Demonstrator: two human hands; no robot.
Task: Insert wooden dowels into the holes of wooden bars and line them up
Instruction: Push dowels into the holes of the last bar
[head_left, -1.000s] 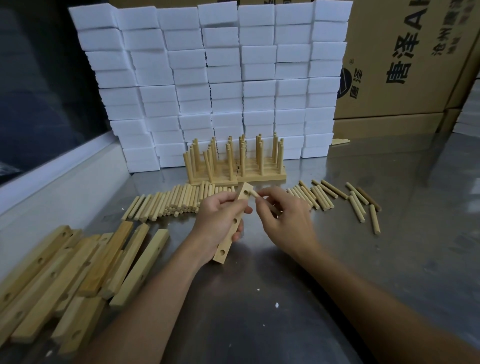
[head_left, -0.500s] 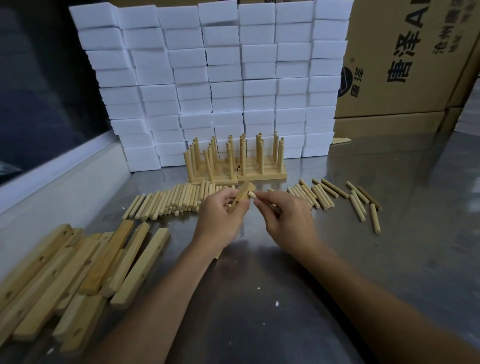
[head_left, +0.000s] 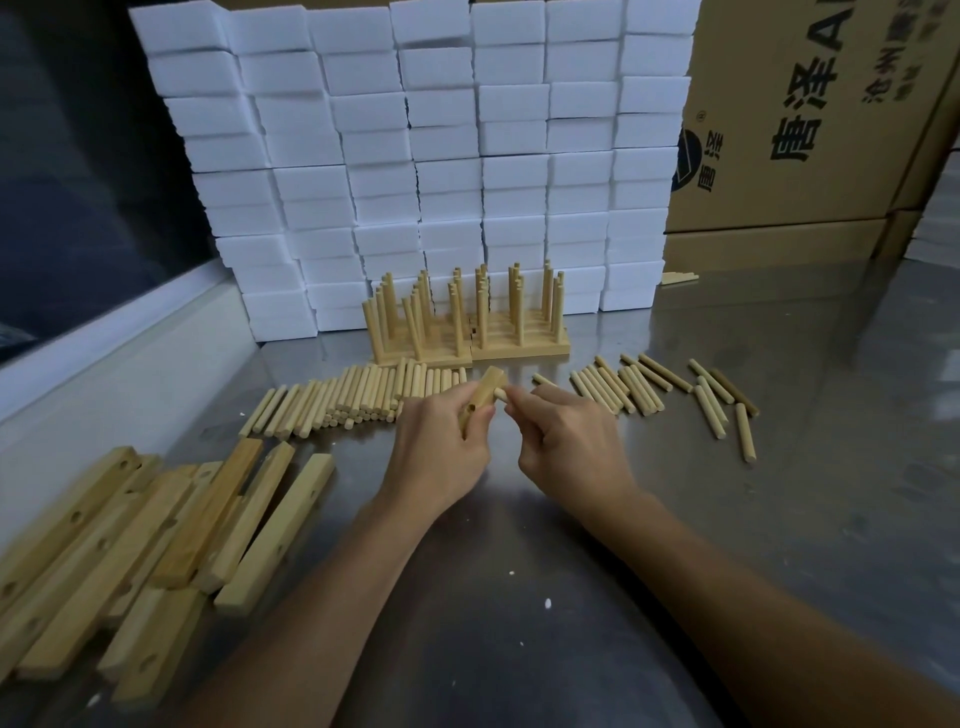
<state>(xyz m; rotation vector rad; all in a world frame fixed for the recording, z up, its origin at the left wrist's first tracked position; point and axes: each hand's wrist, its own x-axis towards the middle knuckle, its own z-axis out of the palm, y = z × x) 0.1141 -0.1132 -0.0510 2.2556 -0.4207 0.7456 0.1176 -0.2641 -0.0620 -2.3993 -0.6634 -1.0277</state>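
Two hands, left (head_left: 434, 447) gripping one wooden bar (head_left: 480, 397), right (head_left: 569, 441) pinching one dowel (head_left: 500, 393) at its top hole

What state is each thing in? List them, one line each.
Left hand: grips the held bar.
Held bar: tilted, lifted off the table.
Right hand: pinches a dowel.
Dowel: tip at the bar's side.
Finished bars: flat, dowels upright.
Loose dowels: lying flat.
Empty bars: piled, unfilled.

One head-worn view looks forward and down, close over the metal table (head_left: 779, 467), toward stacked foam blocks (head_left: 415, 156)
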